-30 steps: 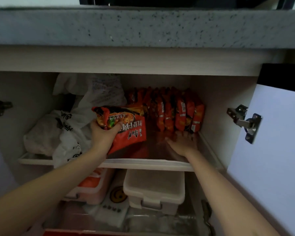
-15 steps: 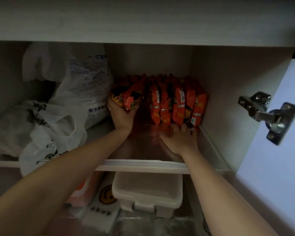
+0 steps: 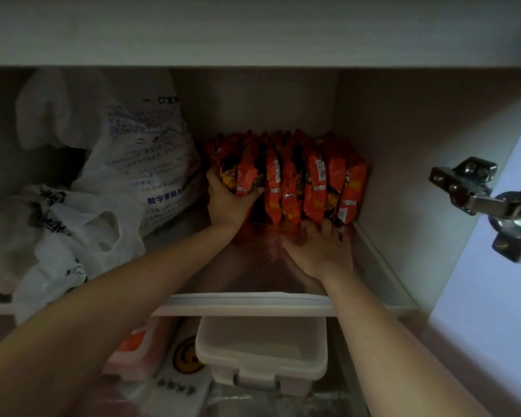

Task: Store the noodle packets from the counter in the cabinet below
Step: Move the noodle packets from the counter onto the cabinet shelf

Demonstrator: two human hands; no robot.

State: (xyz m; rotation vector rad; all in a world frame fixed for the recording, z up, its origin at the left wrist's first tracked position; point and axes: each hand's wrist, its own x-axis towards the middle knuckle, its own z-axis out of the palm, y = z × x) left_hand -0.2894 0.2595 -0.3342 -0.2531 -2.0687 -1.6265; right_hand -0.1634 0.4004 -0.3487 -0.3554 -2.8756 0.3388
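Note:
Several red noodle packets [image 3: 313,182] stand upright in a row at the back right of the cabinet's upper shelf [image 3: 247,302]. My left hand [image 3: 226,203] grips one more red noodle packet [image 3: 238,173] and holds it upright against the left end of that row. My right hand [image 3: 322,248] lies flat on the shelf, fingers spread, with its fingertips at the foot of the row's right packets. The lower edges of those packets are partly hidden behind my fingers.
White plastic bags [image 3: 103,188] fill the shelf's left half, close to the held packet. The cabinet's right wall [image 3: 403,176] bounds the row. An open door with a metal hinge [image 3: 487,203] is at right. Below, a lidded white box [image 3: 262,353] and an orange-lidded container [image 3: 130,350].
My left hand has carried the packet from the shelf's front to the back and set it upright against the row. My right hand stayed at the row's foot. The camera moved closer.

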